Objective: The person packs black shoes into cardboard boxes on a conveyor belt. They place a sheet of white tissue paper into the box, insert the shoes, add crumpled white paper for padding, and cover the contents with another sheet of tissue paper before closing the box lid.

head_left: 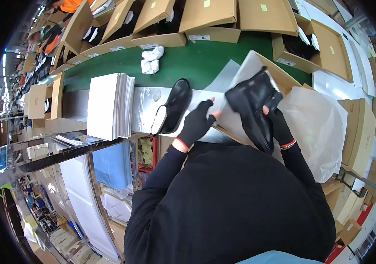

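Observation:
My right hand (279, 125), in a black fingerless glove, is closed on a black ankle boot (255, 105) near its shaft. The boot is tilted over an open cardboard shoebox (280, 74), its toe toward me. White tissue paper (313, 125) spreads out of the box's right side. My left hand (197, 123), gloved the same way, hovers left of the box with fingers apart and nothing in it. Just left of that hand, a second black boot (178, 102) lies on the metal ledge (146, 99), with white material at its opening.
A stack of white sheets (104, 105) stands at the ledge's left. Two crumpled white paper wads (153, 59) rest on the green belt (183, 59). Open shoeboxes (208, 15) line the far side. A closed carton (357, 132) is at right; another person (70, 5) is far left.

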Available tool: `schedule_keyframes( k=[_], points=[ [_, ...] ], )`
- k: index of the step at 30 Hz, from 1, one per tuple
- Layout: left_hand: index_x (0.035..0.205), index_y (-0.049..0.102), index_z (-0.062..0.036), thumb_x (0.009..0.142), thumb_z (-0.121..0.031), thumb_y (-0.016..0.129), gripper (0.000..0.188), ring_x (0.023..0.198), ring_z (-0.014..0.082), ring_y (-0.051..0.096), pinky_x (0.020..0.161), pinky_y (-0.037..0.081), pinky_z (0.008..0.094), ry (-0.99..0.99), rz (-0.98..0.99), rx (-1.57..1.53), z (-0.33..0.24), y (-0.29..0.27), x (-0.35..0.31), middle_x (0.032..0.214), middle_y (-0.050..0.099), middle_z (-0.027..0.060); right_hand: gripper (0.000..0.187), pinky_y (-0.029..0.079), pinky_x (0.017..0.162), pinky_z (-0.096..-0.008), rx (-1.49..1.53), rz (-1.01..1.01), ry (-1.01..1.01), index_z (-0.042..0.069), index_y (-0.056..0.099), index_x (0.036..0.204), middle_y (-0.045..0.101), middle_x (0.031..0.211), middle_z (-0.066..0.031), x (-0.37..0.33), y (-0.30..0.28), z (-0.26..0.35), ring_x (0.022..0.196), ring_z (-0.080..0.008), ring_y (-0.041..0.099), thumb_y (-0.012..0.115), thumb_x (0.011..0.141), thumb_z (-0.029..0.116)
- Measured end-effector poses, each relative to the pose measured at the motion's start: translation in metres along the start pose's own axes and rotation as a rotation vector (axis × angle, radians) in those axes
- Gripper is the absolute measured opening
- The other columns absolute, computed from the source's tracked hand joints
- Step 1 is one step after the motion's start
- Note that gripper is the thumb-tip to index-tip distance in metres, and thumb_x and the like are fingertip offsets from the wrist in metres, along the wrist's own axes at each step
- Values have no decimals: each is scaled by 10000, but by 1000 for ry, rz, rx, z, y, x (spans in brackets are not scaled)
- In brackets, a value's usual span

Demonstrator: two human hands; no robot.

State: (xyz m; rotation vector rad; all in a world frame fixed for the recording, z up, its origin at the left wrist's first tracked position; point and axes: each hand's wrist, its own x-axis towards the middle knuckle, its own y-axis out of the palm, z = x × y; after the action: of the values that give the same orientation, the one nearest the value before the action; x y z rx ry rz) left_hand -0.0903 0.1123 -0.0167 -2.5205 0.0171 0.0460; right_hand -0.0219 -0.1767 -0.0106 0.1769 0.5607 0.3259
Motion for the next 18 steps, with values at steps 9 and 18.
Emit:
schedule_keyframes(
  k=[9,18],
  points=[
    [1431,327,-190,789,-63,603,710,783,352,622,639,485,430,124,200,204,7,38,-3,1112,570,118,443,488,846,-321,560,-346,-20,62,611,1139,630,1087,-59,74,-54,-99,964,-164,591,700,842,378],
    [1453,291,-215,824,-84,579,704,801,367,613,675,478,436,145,222,114,8,46,-19,1120,555,137,602,335,1069,-422,937,-40,36,91,506,1288,531,1283,-99,122,-27,-99,1189,-279,486,636,852,486]
  ],
)
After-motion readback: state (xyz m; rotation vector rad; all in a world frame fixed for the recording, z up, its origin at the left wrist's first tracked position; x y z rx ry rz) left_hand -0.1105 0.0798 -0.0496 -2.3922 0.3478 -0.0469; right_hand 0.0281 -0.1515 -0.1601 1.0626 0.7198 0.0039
